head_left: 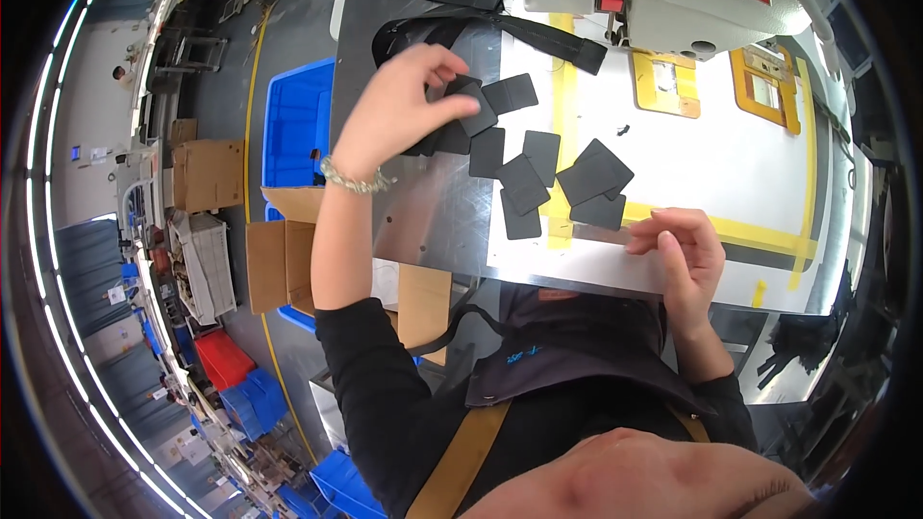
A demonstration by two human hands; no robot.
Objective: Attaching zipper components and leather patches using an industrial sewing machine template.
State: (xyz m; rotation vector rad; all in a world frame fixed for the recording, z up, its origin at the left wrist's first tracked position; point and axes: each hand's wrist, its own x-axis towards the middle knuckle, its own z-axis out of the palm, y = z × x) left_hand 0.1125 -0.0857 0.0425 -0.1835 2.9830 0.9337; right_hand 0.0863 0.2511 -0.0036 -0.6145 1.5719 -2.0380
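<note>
Several dark, flat, nearly square pieces with rounded corners lie in loose overlapping groups on the white work surface and the metal beside it. My left hand (409, 101), with a beaded bracelet at the wrist, is at the left group. Its thumb presses on one black square piece (484, 116), with the fingers curled above; their tips are partly hidden. My right hand (690, 255) hovers at the near edge of the surface, fingers loosely bent and apart, with nothing visible in it. Nearest to it is a black piece (598, 212) below a fanned pair (606, 173).
Black straps (553, 43) lie at the back left. A white machine head (687, 0) overhangs the far side, near two yellow frames (666, 86) (760, 91). Yellow tape (750, 234) marks the surface. To my left stand a blue bin (296, 125) and an open cardboard box (279, 264).
</note>
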